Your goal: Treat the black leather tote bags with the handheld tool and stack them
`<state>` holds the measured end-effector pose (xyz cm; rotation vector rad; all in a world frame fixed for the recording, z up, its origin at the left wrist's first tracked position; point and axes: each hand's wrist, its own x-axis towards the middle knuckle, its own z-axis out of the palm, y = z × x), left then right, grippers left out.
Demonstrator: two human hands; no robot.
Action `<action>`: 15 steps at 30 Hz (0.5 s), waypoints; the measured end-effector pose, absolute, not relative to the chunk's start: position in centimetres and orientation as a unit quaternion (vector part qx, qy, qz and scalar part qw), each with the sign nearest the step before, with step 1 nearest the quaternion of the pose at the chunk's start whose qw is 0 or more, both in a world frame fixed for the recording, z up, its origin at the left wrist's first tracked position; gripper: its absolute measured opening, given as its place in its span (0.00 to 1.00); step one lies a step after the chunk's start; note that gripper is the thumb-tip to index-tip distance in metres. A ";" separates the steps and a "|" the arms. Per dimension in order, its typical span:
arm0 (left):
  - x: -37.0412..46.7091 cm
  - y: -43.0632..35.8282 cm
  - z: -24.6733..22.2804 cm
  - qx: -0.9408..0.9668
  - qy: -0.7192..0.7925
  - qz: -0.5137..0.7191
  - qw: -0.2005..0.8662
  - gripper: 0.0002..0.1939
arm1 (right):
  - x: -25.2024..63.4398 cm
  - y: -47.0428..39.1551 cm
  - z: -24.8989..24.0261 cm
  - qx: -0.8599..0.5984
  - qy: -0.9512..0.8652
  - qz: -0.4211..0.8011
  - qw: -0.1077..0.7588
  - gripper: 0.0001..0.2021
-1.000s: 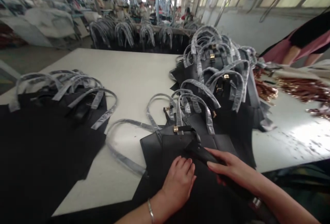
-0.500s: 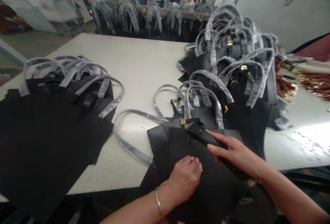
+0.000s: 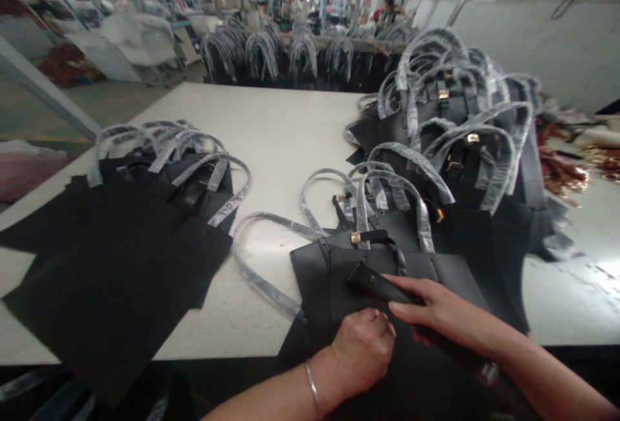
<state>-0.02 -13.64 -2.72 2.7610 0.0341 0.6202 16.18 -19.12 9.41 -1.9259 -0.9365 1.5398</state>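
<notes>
My right hand (image 3: 436,311) grips a long black strap-like piece (image 3: 378,284), thumb on one side and fingers on the other. Its squared end points up and left over a black leather bag panel (image 3: 402,263). A shiny metal part (image 3: 487,371) shows by my right wrist, perhaps at the strap's lower end. Closed into a fist, my left hand (image 3: 363,350) rests on or just over the same panel; anything inside it is hidden. Above the panel are a short black tab with a gold clasp (image 3: 356,237) and plastic-wrapped bag handles (image 3: 394,179).
A fanned stack of black bags (image 3: 121,246) lies at the left of the pale table (image 3: 252,124). More bags (image 3: 460,117) are heaped at the right, with reddish-brown pieces (image 3: 562,163) beyond. Hanging bags (image 3: 303,53) line the far edge. Other people work in the background.
The view has tilted up and shifted left. The strap's end has come down from the gold-clasp tab onto or over the panel, nearer my left fist.
</notes>
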 end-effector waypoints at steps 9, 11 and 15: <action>0.1 -13.9 -2.8 0.964 0.048 0.219 0.143 0.04 | 14.0 -12.8 8.8 -0.687 -0.393 0.531 0.303 0.28; 0.0 -14.1 -2.7 0.965 0.062 0.204 0.154 0.03 | 13.8 -12.1 9.5 -0.697 -0.407 0.470 0.357 0.29; 0.6 -12.8 -1.7 0.959 0.106 0.189 0.184 0.02 | 15.7 -13.2 12.1 -0.708 -0.371 0.402 0.447 0.35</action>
